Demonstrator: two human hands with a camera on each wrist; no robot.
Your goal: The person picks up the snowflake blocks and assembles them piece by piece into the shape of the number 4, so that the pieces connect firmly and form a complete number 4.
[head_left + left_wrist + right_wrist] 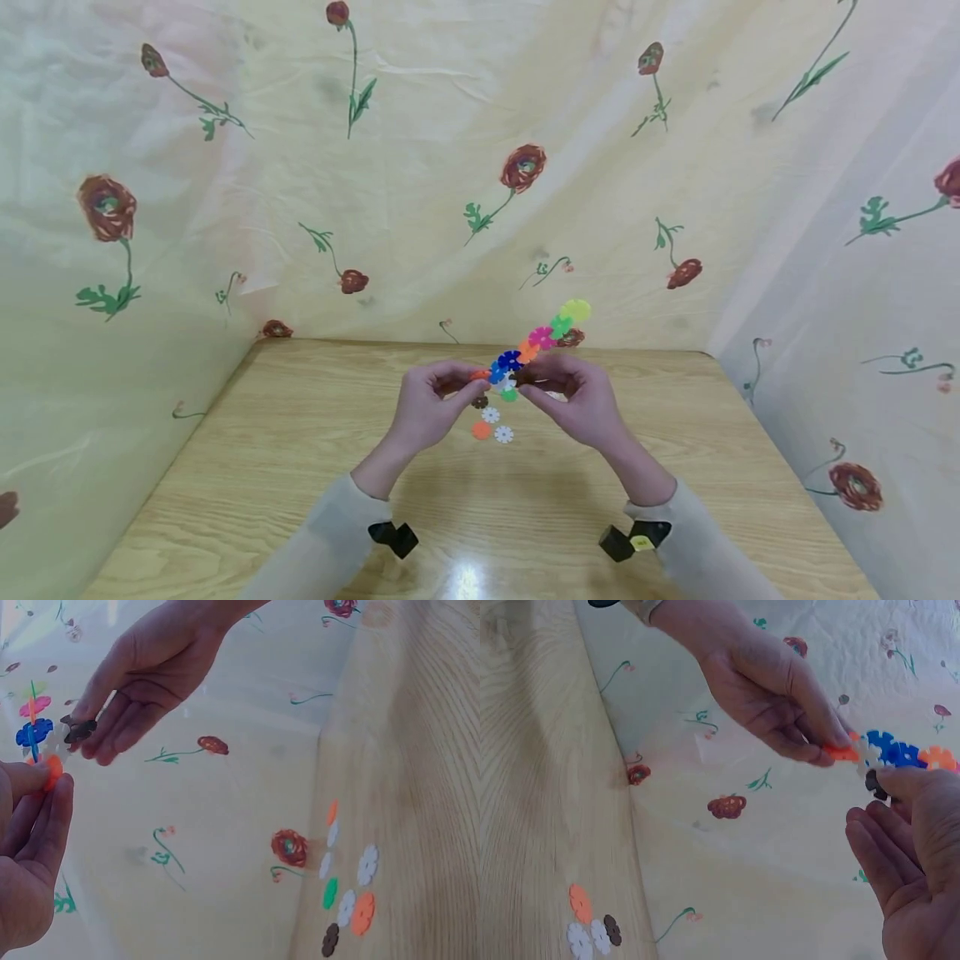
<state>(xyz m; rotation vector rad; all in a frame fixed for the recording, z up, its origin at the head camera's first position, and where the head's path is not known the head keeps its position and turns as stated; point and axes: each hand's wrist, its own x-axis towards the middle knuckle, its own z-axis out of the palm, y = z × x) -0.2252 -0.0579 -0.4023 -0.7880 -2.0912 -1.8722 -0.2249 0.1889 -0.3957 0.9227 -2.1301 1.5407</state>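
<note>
A chain of notched plastic discs runs up and to the right in the head view, with blue (511, 360), orange (528, 351), pink (542, 337), green (561, 325) and yellow (576, 310) pieces. My left hand (431, 404) pinches an orange disc (54, 772) at the chain's lower end. Between thumb and fingers, my right hand (577, 400) pinches a dark brown disc (79, 731). That brown disc touches a white disc (869, 757) beside the blue ones in the right wrist view. Both hands are raised above the table.
Loose discs lie on the wooden table (315, 467) below the hands: an orange disc (482, 431), white discs (504, 434), a brown disc (480, 402) and a green disc (330, 893). A flower-printed cloth (420, 208) hangs behind the table and along its sides.
</note>
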